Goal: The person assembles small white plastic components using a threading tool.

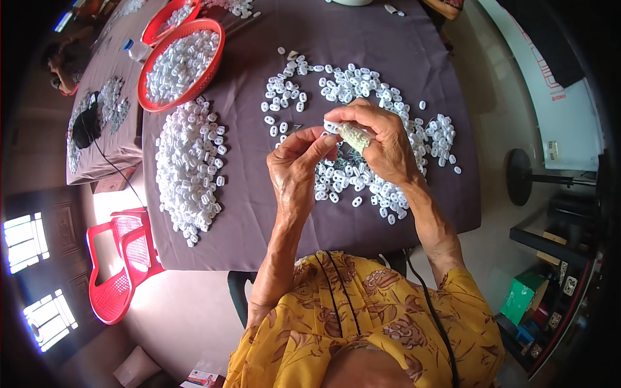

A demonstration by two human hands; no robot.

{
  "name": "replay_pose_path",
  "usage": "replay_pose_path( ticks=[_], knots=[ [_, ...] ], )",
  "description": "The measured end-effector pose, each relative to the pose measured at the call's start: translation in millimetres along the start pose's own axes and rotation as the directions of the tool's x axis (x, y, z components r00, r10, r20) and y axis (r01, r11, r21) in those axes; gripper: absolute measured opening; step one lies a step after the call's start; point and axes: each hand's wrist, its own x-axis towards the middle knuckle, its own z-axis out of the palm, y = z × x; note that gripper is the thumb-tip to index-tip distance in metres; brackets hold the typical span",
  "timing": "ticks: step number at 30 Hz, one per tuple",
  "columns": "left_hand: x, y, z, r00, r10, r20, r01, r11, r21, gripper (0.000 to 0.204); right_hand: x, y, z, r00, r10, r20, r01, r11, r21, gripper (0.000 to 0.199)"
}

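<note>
Pinching narrowly, the right hand (387, 142) holds a white oval piece (331, 127) at upper centre, its long axis roughly left-right; just below, the left hand's (294, 165) fingertips are drawn together, contents unclear; loose pieces (362, 84) lie around.

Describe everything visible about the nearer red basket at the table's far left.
The nearer red basket looks like plastic: round, with a perforated wall and a plain rim. It sits upright on the dark tablecloth, well filled with small white oval pieces. A loose white pile lies at its near side, seemingly against it. Whether the blue-capped bottle on its left or the farther red basket touches it is unclear. Its base is hidden.
</note>
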Motion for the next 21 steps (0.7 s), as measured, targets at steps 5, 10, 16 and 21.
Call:
replay_pose_path(
  ticks=[5,10,16,21],
  knots=[
    [1.6,-1.8,1.6,1.0,0.004,-0.021,-0.004,1.0,-0.003,0.019,-0.7,2.3,0.1,1.0,0.009,0.01,-0.009,1.0,-0.007,0.027],
    [3.0,-5.4,-0.5,1.0,0.022,0.001,-0.022,0.999,-0.023,0.019,-1.5,3.4,0.6,0.999,0.04,0.019,-0.04,0.999,-0.001,0.027],
    [5.1,-9.6,-1.6,0.999,0.022,0.026,-0.022,1.0,0.001,0.02,-2.1,6.8,1.2,0.999,0.031,0.04,-0.029,0.998,-0.059,0.027],
    [8.9,-12.8,-6.7,0.994,-0.084,0.067,0.09,0.99,-0.107,0.02,-2.8,13.6,2.7,0.998,0.04,0.051,-0.039,0.999,-0.023,0.023]
  ],
)
